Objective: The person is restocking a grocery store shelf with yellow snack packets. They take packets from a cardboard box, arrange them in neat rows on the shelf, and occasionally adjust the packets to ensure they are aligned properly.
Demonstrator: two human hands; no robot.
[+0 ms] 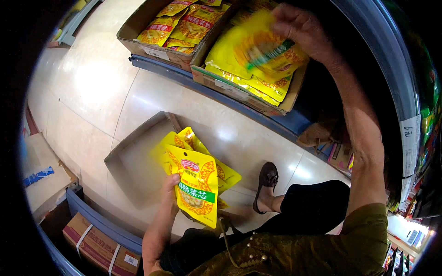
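My left hand [171, 188] grips several yellow food pouches [195, 186], fanned out, the front one with a green band and red-orange pattern. They are held above a shallow cardboard tray [134, 172] that looks bare inside where it shows. Up at the shelf, my right hand [298, 29] pinches the top edge of another yellow pouch [267, 51], blurred and tilted. That pouch is over an open cardboard box [238, 89] of similar yellow pouches. The pouches in my left hand hide part of the tray.
A second open box [176, 58] with red-banded yellow pouches [197, 22] stands to the left on the same blue-grey shelf [165, 72]. At lower left, a strapped carton [100, 245] sits behind a shelf edge [103, 214]. My shoe [268, 176] rests on the tiled floor [96, 114]. A curved shelf rail [390, 62] runs along the right.
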